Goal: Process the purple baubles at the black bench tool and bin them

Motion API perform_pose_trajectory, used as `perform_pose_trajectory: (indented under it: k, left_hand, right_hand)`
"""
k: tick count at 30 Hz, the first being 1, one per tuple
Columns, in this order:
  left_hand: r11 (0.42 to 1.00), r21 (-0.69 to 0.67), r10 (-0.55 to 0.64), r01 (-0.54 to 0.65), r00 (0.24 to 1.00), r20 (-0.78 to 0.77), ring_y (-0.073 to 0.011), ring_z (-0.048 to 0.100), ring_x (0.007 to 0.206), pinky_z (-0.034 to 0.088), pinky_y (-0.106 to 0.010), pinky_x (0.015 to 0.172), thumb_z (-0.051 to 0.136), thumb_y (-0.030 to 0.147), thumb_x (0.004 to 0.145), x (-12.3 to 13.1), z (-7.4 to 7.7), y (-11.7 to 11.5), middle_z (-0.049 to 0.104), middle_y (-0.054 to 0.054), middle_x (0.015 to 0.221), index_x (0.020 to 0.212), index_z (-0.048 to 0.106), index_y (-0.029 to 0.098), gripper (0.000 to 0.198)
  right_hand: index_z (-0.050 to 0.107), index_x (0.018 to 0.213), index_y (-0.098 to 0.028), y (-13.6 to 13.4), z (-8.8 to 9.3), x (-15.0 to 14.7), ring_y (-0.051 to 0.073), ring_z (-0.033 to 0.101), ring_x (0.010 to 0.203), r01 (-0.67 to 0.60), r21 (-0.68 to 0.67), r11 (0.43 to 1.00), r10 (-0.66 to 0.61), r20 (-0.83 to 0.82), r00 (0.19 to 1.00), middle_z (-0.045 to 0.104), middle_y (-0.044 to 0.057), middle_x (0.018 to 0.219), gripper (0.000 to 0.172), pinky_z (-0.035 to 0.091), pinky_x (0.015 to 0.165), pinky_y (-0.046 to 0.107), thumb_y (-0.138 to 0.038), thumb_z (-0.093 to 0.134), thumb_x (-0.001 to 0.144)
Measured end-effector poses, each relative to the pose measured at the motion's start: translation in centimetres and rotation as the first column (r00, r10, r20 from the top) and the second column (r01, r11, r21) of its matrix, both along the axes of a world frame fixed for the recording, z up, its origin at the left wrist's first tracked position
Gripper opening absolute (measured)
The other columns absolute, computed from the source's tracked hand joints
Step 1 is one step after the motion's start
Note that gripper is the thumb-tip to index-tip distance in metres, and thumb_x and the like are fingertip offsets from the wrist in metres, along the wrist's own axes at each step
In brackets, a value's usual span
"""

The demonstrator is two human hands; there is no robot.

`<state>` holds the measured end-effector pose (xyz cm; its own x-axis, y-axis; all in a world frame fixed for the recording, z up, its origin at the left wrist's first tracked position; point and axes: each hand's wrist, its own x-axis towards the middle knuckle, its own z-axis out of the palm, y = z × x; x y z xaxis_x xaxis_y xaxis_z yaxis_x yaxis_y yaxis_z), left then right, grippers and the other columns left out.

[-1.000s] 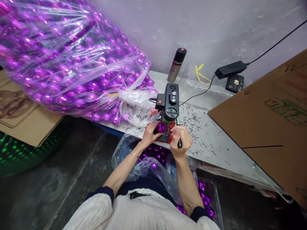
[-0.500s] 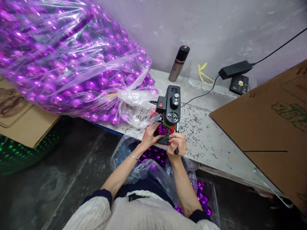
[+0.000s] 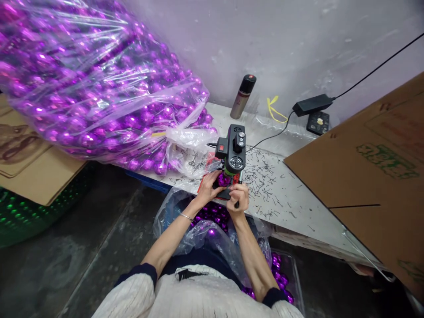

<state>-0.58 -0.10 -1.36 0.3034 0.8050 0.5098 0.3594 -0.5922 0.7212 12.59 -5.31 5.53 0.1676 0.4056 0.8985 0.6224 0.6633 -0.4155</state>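
Observation:
A small black bench drill press (image 3: 236, 150) with a red switch stands on the white table. Beneath its head sits a shiny purple ball (image 3: 223, 179), on the dark base. My left hand (image 3: 209, 187) grips this ball from the left, thumb and fingers around it. On the right, my right hand (image 3: 238, 197) is closed around the lever handle (image 3: 236, 204) of the press, whose black end shows below the fist. An open plastic bag (image 3: 212, 232) of purple balls lies across my lap under both hands.
A big clear bag of purple balls (image 3: 109, 97) fills the table's left side. Thin dark shavings (image 3: 265, 185) litter the table (image 3: 291, 216). Behind stand a spray can (image 3: 243, 97) and a power adapter (image 3: 313, 104) with its cord. A cardboard box (image 3: 374, 176) is at right.
My right hand has moved slightly left and inward with the lever handle, closer to the press. My left hand stays on the ball. The view has shifted a little.

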Motion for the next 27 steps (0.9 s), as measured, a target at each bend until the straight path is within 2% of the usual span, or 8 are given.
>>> perform_pose_trajectory:
  k: [5, 9, 13, 15, 18, 21, 23, 27]
  left_hand:
    - [0.999, 0.042, -0.005, 0.005, 1.0, -0.006, -0.0317, 0.06, 0.131, 0.049, -0.051, 0.108, 0.07, 0.046, 0.09, 0.2, 0.0, 0.3, 0.063, -0.018, 0.138, 0.144, 0.049, 0.019, 0.064]
    - [0.991, 0.13, 0.014, -0.004, 0.997, -0.078, -0.0297, 0.056, 0.137, 0.045, -0.053, 0.114, 0.061, 0.039, 0.097, -0.4, -0.1, -2.0, 0.059, -0.018, 0.143, 0.15, 0.039, 0.02, 0.061]
    - [0.964, 0.267, 0.049, -0.005, 0.986, -0.159, -0.0305, 0.056, 0.136, 0.043, -0.055, 0.115, 0.061, 0.047, 0.095, -2.3, -0.1, -5.2, 0.059, -0.021, 0.142, 0.153, 0.035, 0.015, 0.071]
    - [0.954, 0.292, 0.129, -0.071, 0.974, -0.188, -0.0293, 0.057, 0.135, 0.045, -0.052, 0.114, 0.056, 0.041, 0.098, -3.5, 0.9, -5.0, 0.061, -0.022, 0.14, 0.149, 0.04, 0.013, 0.06]
    - [0.962, 0.22, 0.238, -0.163, 0.893, -0.382, -0.0259, 0.06, 0.131, 0.044, -0.047, 0.114, 0.041, 0.018, 0.101, -5.2, 4.0, -1.4, 0.066, -0.02, 0.134, 0.138, 0.054, 0.011, 0.04]
    - [0.963, 0.019, 0.192, -0.268, 0.637, -0.747, -0.0293, 0.061, 0.129, 0.045, -0.047, 0.111, 0.041, 0.005, 0.092, -6.9, 8.0, 4.2, 0.066, -0.023, 0.133, 0.134, 0.059, 0.006, 0.046]
    - [0.938, -0.082, 0.1, -0.338, 0.488, -0.867, -0.0346, 0.068, 0.116, 0.049, -0.049, 0.103, 0.044, 0.003, 0.088, -8.2, 10.2, 7.3, 0.072, -0.027, 0.117, 0.118, 0.068, 0.0, 0.038]
    - [0.929, -0.135, 0.038, -0.344, 0.452, -0.891, -0.0402, 0.071, 0.103, 0.05, -0.052, 0.093, 0.056, 0.011, 0.085, -10.6, 11.7, 10.0, 0.074, -0.029, 0.095, 0.092, 0.074, -0.001, 0.023]
  right_hand:
    - [0.053, 0.072, -0.022, -0.3, 3.5, 0.1, 0.014, 0.059, 0.066, 0.037, -0.088, 0.995, -0.041, -0.044, 0.998, 0.06, 0.0, 0.072, 0.027, 0.046, 0.063, 0.03, -0.019, 0.043, 0.098]
    - [0.053, 0.071, -0.022, -0.7, 7.0, 0.0, 0.014, 0.06, 0.069, 0.037, -0.182, 0.983, -0.053, -0.084, 0.995, 0.059, -0.001, 0.069, 0.028, 0.046, 0.067, 0.031, -0.016, 0.045, 0.097]
    - [0.054, 0.073, -0.022, -1.2, 6.9, 0.1, 0.014, 0.061, 0.072, 0.01, -0.185, 0.983, -0.017, -0.04, 0.999, 0.061, 0.0, 0.073, 0.025, 0.046, 0.069, 0.03, -0.012, 0.047, 0.096]
    - [0.055, 0.074, -0.022, -1.3, 6.0, 0.1, 0.014, 0.061, 0.073, 0.002, -0.167, 0.986, -0.004, -0.012, 1.0, 0.062, 0.0, 0.075, 0.025, 0.047, 0.069, 0.03, -0.01, 0.047, 0.095]
    - [0.054, 0.075, -0.022, -1.3, 5.1, 0.2, 0.014, 0.062, 0.075, -0.004, -0.145, 0.989, 0.005, 0.003, 1.0, 0.061, 0.0, 0.075, 0.024, 0.047, 0.069, 0.03, -0.009, 0.047, 0.094]
    - [0.054, 0.074, -0.022, -1.2, 5.1, 0.2, 0.014, 0.062, 0.074, 0.003, -0.126, 0.992, 0.0, 0.024, 1.0, 0.06, 0.0, 0.073, 0.024, 0.047, 0.068, 0.03, -0.009, 0.047, 0.094]
    - [0.054, 0.074, -0.022, -1.2, 5.2, 0.2, 0.014, 0.062, 0.073, 0.007, -0.121, 0.993, -0.002, 0.043, 0.999, 0.06, -0.001, 0.072, 0.025, 0.046, 0.068, 0.03, -0.009, 0.047, 0.094]
    - [0.053, 0.074, -0.022, -1.2, 5.3, 0.1, 0.014, 0.061, 0.072, 0.004, -0.114, 0.993, 0.002, 0.05, 0.999, 0.06, 0.0, 0.071, 0.025, 0.046, 0.067, 0.03, -0.009, 0.046, 0.094]
